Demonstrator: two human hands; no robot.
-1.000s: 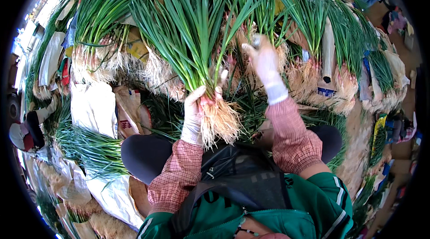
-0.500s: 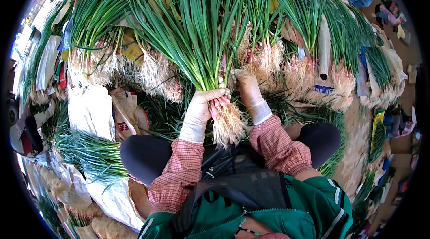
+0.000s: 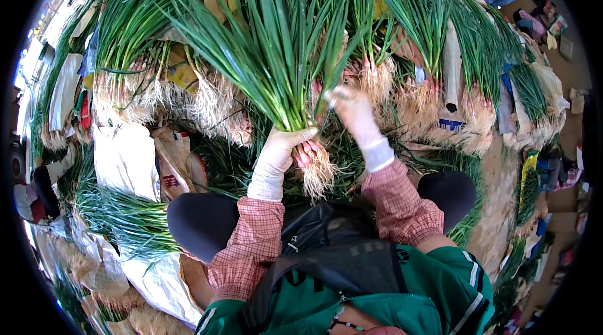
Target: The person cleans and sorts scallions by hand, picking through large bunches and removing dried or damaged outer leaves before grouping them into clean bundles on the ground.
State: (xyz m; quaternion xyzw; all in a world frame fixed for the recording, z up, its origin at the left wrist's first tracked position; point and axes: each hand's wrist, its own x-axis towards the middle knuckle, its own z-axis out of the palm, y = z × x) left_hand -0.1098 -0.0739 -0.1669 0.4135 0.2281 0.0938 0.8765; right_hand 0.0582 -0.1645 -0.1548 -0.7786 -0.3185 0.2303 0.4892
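I see left hand [image 3: 276, 151] wrapped round onion bunch [image 3: 282, 77]; right hand [image 3: 357, 115] blurred alongside, can't tell finger spread or hold.

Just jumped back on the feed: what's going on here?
The person's left hand grips a scallion bunch near its pink bases, leaves fanning away and pale roots hanging toward the lap. The right hand is raised at the bunch's right side; blur hides whether it holds anything. More scallions lie beyond, roots facing the person.
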